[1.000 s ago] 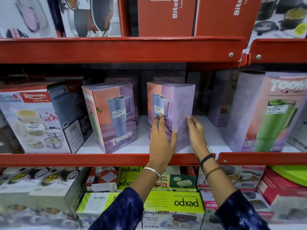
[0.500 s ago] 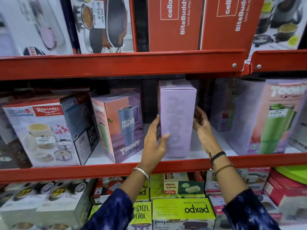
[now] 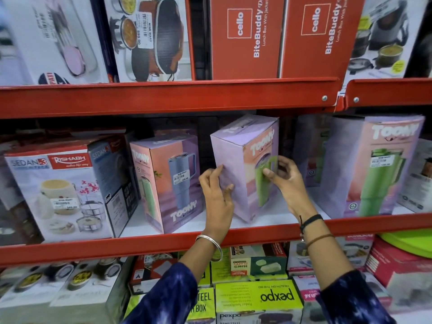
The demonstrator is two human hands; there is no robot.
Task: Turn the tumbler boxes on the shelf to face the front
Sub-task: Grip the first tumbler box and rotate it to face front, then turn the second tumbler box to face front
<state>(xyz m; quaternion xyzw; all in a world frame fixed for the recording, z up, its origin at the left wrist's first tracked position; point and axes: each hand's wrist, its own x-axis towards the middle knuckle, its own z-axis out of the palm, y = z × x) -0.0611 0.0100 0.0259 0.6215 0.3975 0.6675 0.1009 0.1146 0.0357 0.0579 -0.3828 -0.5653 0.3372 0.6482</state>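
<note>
A lilac Toony tumbler box [image 3: 236, 160] stands tilted on the middle shelf [image 3: 163, 247], one corner towards me, its plain side at left and a green-tumbler picture at right. My left hand [image 3: 218, 197] presses the plain side. My right hand [image 3: 286, 181] grips the picture side. To the left, a second Toony box [image 3: 168, 178] with a blue tumbler stands angled. To the right, a third Toony box [image 3: 371, 164] shows a green tumbler to the front. More lilac boxes [image 3: 306, 148] stand behind in shadow.
A Rishabh Sedan lunch-carrier box [image 3: 63, 190] fills the shelf's left part. Red Cello BiteBuddy boxes [image 3: 245, 36] sit on the upper shelf [image 3: 163, 97]. Pexpo boxes [image 3: 259, 298] and other cartons lie below. A partly seen box [image 3: 418, 174] stands at far right.
The held box has turned from showing a blue-tumbler face, through a plain lilac side, to a green-tumbler face at right. Both hands shifted their hold around it. The camera tilted upward.
</note>
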